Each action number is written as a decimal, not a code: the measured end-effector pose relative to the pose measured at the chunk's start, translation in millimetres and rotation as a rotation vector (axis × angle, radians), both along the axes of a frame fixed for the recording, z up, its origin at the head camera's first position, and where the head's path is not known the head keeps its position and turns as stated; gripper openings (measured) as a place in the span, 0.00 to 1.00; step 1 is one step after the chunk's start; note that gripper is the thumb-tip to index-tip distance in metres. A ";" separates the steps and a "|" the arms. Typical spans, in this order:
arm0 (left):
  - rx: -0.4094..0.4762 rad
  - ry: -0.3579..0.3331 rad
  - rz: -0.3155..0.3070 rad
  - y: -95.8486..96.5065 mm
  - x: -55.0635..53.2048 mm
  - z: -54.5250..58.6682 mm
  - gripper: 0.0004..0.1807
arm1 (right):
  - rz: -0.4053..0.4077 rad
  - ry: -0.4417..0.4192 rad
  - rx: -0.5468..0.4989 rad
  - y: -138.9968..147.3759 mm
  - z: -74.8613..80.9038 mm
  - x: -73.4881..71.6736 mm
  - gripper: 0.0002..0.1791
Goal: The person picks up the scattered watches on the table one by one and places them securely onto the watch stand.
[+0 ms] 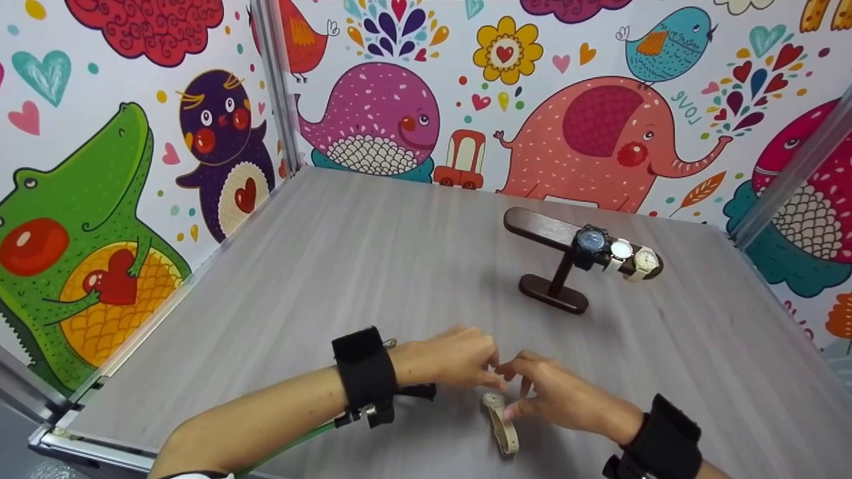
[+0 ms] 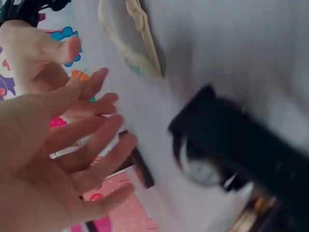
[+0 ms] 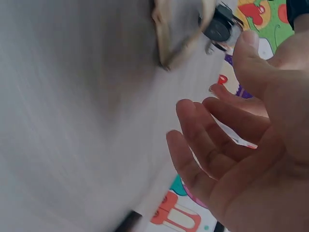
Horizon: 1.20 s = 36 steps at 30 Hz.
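Left hand (image 1: 459, 359) and right hand (image 1: 562, 394) loosely open, holding nothing; beige watch (image 1: 500, 426) lies near their fingers on the table (image 1: 333, 266), apparently on its side because its strap is looped.

L-wrist cam: blk watch (image 2: 236, 145) blurred, cut R edge | cream watch (image 2: 148, 38) cut top | head: dials (image 1: 590, 240) too sm. to read

- Head: from above, facing forward and down; widest, covers the worktop (image 1: 373, 266).
- Left wrist: close-up along the left hand (image 2: 63, 159), scene rotated.
- Right wrist: close-up along the right hand (image 3: 246, 164), also rotated.
- All three share the cream watch (image 1: 494, 402).
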<state>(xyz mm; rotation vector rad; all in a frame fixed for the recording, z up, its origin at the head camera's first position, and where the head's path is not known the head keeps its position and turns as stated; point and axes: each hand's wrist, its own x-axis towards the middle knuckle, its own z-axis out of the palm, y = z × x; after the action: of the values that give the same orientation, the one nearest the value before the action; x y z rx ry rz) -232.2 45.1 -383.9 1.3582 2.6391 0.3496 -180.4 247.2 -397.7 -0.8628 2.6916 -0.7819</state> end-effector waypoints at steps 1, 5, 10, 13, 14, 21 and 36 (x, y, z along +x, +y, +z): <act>-0.014 -0.024 0.019 -0.4 1.2 -2.2 0.20 | -0.003 -0.016 0.010 -1.6 -1.8 0.6 0.34; -0.070 -0.117 0.051 0.8 6.7 -11.1 0.24 | -0.005 -0.045 0.029 -5.7 -8.3 3.2 0.37; -0.085 -0.192 0.080 5.6 13.1 -18.5 0.32 | -0.014 -0.074 -0.006 -7.2 -17.7 4.8 0.35; -0.081 -0.182 0.109 9.4 16.8 -20.7 0.32 | -0.022 -0.102 -0.049 -7.4 -23.1 5.2 0.32; -0.080 -0.169 0.119 10.6 18.3 -21.2 0.32 | -0.025 -0.103 -0.059 -7.6 -24.7 5.4 0.31; -0.029 -0.114 0.189 16.2 23.6 -24.4 0.28 | -0.048 -0.044 -0.114 -9.8 -31.8 7.0 0.28; -0.023 -0.276 0.252 21.0 7.4 -2.1 0.13 | -0.115 0.011 -0.206 -4.6 -22.1 2.1 0.39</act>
<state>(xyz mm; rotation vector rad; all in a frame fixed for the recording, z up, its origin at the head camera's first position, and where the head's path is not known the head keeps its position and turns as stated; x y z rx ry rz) -224.8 66.1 -385.9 0.8956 2.5700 0.4968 -178.3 242.6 -419.8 -0.7603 2.7246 -1.0992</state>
